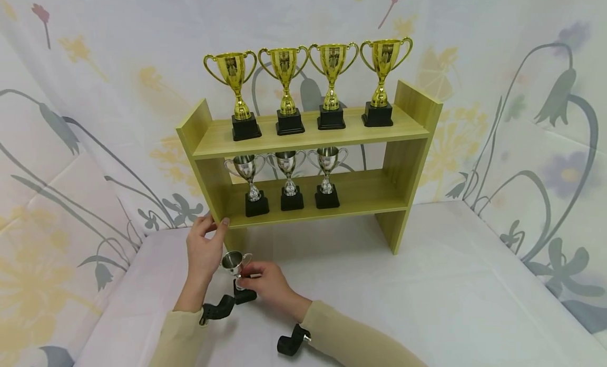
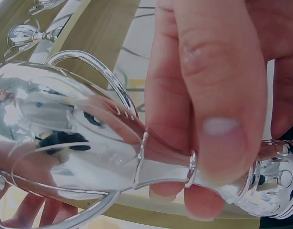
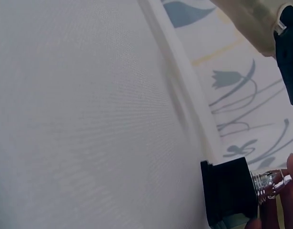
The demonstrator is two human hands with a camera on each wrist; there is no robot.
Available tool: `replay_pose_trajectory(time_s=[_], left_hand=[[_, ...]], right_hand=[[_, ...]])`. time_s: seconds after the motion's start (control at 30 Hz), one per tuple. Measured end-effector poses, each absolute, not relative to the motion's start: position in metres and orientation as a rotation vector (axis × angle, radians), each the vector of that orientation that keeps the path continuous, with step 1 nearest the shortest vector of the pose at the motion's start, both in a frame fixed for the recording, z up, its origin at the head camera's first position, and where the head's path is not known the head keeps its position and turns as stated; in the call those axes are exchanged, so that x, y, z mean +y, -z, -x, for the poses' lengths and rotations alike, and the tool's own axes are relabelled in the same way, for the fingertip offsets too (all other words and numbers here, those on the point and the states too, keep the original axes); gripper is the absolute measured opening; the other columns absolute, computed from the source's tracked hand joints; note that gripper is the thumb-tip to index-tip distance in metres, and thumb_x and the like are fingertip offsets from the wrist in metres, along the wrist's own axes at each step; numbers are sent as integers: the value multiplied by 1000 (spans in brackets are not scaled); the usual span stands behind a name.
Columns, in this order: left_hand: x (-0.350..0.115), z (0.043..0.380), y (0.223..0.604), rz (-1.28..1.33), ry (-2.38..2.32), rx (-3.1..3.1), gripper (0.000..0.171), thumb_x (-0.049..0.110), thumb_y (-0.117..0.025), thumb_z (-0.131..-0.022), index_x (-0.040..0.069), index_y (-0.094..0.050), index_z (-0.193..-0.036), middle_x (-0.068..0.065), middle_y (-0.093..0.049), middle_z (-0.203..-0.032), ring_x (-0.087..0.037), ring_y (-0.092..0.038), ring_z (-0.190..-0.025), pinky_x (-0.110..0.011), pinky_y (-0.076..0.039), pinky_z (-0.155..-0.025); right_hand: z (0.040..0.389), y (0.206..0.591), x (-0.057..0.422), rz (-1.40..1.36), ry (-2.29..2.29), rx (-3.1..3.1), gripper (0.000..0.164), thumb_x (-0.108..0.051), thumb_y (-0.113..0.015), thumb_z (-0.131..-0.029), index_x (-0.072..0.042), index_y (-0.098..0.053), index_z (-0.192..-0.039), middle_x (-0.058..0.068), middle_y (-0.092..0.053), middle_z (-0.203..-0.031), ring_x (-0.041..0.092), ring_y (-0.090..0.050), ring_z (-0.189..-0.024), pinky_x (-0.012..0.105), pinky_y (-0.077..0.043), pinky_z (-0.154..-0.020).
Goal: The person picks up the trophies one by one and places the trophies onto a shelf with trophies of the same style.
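Note:
A small silver two-handled trophy cup (image 1: 233, 261) on a black base stands in front of the shelf's left end. My right hand (image 1: 271, 284) holds its stem; in the left wrist view, the right thumb (image 2: 222, 138) presses on the stem with fingers behind it. The black base (image 3: 229, 193) shows in the right wrist view; whether it touches the table cannot be told. My left hand (image 1: 204, 254) grips the lower left side of the wooden shelf (image 1: 303, 217), its thumb at the front edge. A few left fingertips (image 2: 29, 210) show at the left wrist view's lower left corner.
Several gold trophies (image 1: 332, 64) stand in a row on the top board. Three silver trophies (image 1: 287, 164) occupy the left and middle of the lower board (image 1: 372, 190). The shelf stands on a white-covered table (image 1: 455, 293), before a flower-patterned backdrop (image 1: 498, 119).

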State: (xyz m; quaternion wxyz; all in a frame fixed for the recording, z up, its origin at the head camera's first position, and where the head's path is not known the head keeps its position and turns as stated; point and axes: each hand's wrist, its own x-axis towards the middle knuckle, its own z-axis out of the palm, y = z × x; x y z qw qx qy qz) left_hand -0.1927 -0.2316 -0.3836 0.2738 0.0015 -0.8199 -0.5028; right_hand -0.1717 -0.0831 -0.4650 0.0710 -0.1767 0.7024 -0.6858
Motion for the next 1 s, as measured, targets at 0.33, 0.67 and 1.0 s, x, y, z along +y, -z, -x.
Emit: replay_pose_trajectory(time_s=[0.33,0.67,1.0], left_hand=[[-230,195,381,-7,1355,-2209,36,22,-64,-98,1,-67,-127,-11,-60,-111,-27,-59,-103,-26,-45,-74],[-230,194,379,-7,1372,-2217,38,23,-62,-99,0,-66,-128,-13,-59,-114,-28,-57,-105,-41,-46,-80],[-232,192,381,-23,1357,-2239,38,24,-63,-99,1,-66,-129,-11,-60,-114,-27,-58,-105,-26,-46,-73]], right_hand=[[173,468,-86,545,1992,2273,7,-2,-77,-81,0,-75,-87,4,-73,-86,1,-58,-83,23,-47,-76],[173,465,-88,508,1952,2294,7,-4,-77,-82,-3,-75,-88,0,-72,-85,4,-58,-85,24,-45,-78],[172,467,-88,498,1918,2284,8,-5,-78,-82,-4,-74,-89,1,-71,-91,4,-58,-88,24,-47,-77]])
